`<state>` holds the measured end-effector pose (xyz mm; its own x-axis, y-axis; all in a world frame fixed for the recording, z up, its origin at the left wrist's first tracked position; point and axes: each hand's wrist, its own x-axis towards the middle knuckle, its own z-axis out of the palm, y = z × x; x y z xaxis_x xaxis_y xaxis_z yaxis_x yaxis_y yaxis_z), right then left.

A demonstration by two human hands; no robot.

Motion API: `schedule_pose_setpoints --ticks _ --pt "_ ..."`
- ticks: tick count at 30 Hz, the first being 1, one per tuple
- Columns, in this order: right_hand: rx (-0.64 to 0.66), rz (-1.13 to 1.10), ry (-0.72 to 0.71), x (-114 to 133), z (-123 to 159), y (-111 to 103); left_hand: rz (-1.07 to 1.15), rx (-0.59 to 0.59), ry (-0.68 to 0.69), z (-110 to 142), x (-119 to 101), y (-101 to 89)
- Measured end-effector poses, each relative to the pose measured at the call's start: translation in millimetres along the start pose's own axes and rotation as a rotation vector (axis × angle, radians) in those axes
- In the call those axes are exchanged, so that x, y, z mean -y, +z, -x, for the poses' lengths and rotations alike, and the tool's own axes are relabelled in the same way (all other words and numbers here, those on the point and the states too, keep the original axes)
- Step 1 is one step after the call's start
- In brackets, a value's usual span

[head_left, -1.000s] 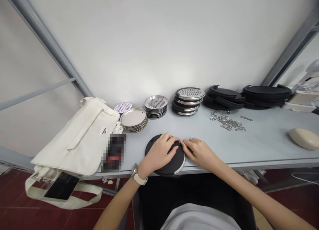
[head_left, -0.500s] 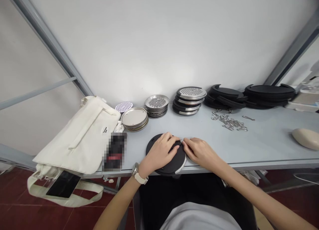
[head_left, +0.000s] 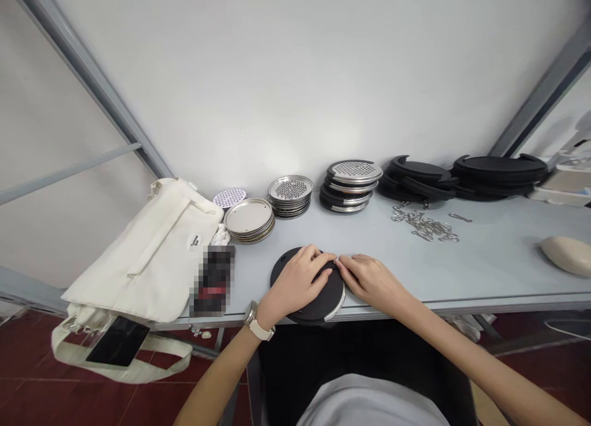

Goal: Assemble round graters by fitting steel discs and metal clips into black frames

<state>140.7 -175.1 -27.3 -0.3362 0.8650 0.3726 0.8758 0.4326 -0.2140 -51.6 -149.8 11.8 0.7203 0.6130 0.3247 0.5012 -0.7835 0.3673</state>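
Observation:
A round black disc (head_left: 325,300) with a silver metal edge showing at its lower right lies flat at the table's front edge. My left hand (head_left: 298,281) rests over it, thumb and fingers closed at its upper right rim. At that same rim, the closed fingertips of my right hand (head_left: 369,278) pinch a small shiny metal clip (head_left: 337,261), mostly hidden by the fingers. Both hands' fingertips nearly meet there. Farther back to the right lies a loose pile of wire clips (head_left: 429,226), with a single clip (head_left: 460,218) apart from it.
Along the wall stand plain metal discs (head_left: 249,217), grater discs (head_left: 290,189), black-rimmed grater discs (head_left: 353,170) and black round holders (head_left: 498,167). A white bag (head_left: 148,253) and a blurred dark item (head_left: 212,281) are left. A beige rounded object (head_left: 567,255) sits right.
Almost nothing differs. The fingertips of both hands have shifted very slightly at the disc's rim; the disc stays in place.

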Motion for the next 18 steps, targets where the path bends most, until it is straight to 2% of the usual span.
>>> schedule_pose_setpoints --ticks 18 --pt "0.015 -0.049 -0.022 -1.6 0.3 0.3 -0.009 0.013 -0.002 -0.1 -1.4 -2.0"
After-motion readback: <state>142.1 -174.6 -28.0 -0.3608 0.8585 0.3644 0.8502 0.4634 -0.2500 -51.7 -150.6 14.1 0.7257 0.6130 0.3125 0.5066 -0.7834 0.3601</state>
